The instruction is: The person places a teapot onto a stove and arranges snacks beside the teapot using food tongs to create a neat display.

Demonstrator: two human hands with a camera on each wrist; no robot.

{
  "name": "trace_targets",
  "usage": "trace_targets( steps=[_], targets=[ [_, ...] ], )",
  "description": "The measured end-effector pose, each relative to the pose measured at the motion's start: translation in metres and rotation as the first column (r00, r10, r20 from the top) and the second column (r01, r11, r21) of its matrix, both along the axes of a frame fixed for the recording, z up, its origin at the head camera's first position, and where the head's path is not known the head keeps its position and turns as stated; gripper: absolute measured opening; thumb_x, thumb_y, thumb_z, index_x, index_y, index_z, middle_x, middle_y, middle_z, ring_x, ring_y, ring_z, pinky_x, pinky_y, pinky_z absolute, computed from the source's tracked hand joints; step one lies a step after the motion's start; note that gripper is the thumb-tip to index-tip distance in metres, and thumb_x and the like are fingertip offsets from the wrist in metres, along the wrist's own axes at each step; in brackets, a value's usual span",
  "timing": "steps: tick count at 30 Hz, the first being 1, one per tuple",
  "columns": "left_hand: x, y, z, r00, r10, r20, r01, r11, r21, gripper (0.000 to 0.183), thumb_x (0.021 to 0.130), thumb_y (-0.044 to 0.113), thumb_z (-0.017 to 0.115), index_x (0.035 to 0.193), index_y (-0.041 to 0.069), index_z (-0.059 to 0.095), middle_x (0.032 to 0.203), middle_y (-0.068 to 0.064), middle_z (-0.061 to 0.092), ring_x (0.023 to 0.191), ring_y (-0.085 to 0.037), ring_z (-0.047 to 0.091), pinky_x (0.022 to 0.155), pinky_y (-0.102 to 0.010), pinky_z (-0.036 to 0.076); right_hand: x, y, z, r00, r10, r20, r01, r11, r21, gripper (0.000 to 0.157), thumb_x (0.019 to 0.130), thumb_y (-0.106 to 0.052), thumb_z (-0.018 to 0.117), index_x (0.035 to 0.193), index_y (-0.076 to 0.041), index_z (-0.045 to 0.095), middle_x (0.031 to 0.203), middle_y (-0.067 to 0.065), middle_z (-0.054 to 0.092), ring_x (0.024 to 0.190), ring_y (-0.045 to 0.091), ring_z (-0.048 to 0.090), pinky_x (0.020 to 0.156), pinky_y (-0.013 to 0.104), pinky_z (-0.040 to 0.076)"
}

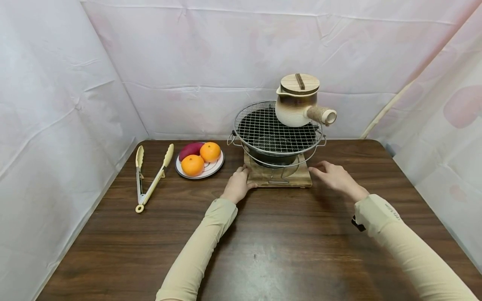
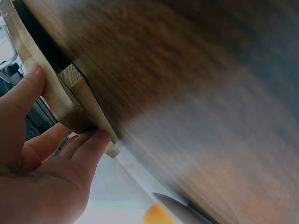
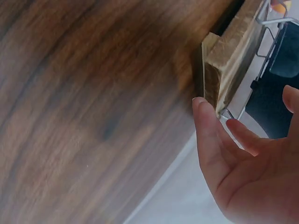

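A square wooden board point(image 1: 256, 179) with small feet lies on the table under a round black charcoal grill point(image 1: 263, 158). My left hand point(image 1: 237, 184) grips the board's front left corner, thumb on the front edge and fingers along the side, as the left wrist view shows. Beside the board's right side is my right hand point(image 1: 336, 177), its fingers extended and loosely bent, fingertips right at the side edge. A wire mesh point(image 1: 263, 133) covers the grill. On its back right part sits a cream and brown clay pot point(image 1: 295, 109) with a wooden lid point(image 1: 306, 82) and a rope-wrapped side handle point(image 1: 315, 113).
Left of the grill stands a dark-rimmed plate point(image 1: 211, 170) with two oranges point(image 1: 193, 165) and a purple sweet potato point(image 1: 189, 149). Cream-tipped tongs point(image 1: 155, 182) lie spread farther left. White curtain point(image 1: 211, 50) hangs behind the brown table point(image 1: 286, 251).
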State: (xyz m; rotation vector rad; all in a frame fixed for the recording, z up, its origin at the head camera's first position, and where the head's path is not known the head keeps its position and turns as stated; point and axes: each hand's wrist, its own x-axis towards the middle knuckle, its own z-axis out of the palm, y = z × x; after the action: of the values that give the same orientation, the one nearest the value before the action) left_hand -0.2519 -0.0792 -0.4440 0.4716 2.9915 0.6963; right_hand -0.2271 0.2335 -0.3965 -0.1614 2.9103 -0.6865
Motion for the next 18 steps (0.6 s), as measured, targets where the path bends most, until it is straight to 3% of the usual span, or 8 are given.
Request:
trace_targets(
  steps=[5, 12, 18],
  targets=[
    [0.0, 0.0, 0.001, 1.0, -0.003, -0.007, 0.003, 1.0, -0.001, 0.063, 0.085, 0.033, 0.072, 0.136, 0.002, 0.053, 0.148, -0.021, 0.043, 0.128, -0.038, 0.052, 0.103, -0.042, 0.047, -0.001, -0.007, -0.008, 0.999, 0.007, 0.034, -0.006, 0.999, -0.033, 0.076, 0.098, -0.056, 0.039, 0.141, 0.006, 0.039, 0.111, 0.026, 0.067, 0.072, 0.019, 0.068, 0.084, 0.051, 0.051],
    [0.002, 0.0, 0.001, 1.0, -0.005, -0.011, 0.005, 1.0, -0.014, 0.064, 0.086, 0.034, 0.071, 0.137, 0.001, 0.052, 0.148, -0.021, 0.043, 0.127, -0.039, 0.053, 0.103, -0.042, 0.047, 0.0, -0.016, -0.02, 0.998, 0.021, 0.061, -0.016, 0.997, -0.078, 0.077, 0.096, -0.047, 0.049, 0.14, 0.014, 0.031, 0.083, 0.015, 0.069, 0.062, 0.015, 0.067, 0.077, 0.044, 0.055],
    [0.002, 0.001, 0.002, 1.0, -0.008, -0.008, 0.007, 0.999, -0.032, 0.062, 0.087, 0.034, 0.07, 0.137, 0.001, 0.052, 0.148, -0.021, 0.042, 0.127, -0.039, 0.052, 0.102, -0.042, 0.048, 0.0, -0.022, -0.029, 1.0, 0.015, 0.01, -0.014, 0.997, -0.079, 0.083, 0.092, -0.05, 0.057, 0.139, 0.014, 0.035, 0.095, 0.023, 0.069, 0.062, 0.014, 0.066, 0.086, 0.048, 0.052]
  ],
)
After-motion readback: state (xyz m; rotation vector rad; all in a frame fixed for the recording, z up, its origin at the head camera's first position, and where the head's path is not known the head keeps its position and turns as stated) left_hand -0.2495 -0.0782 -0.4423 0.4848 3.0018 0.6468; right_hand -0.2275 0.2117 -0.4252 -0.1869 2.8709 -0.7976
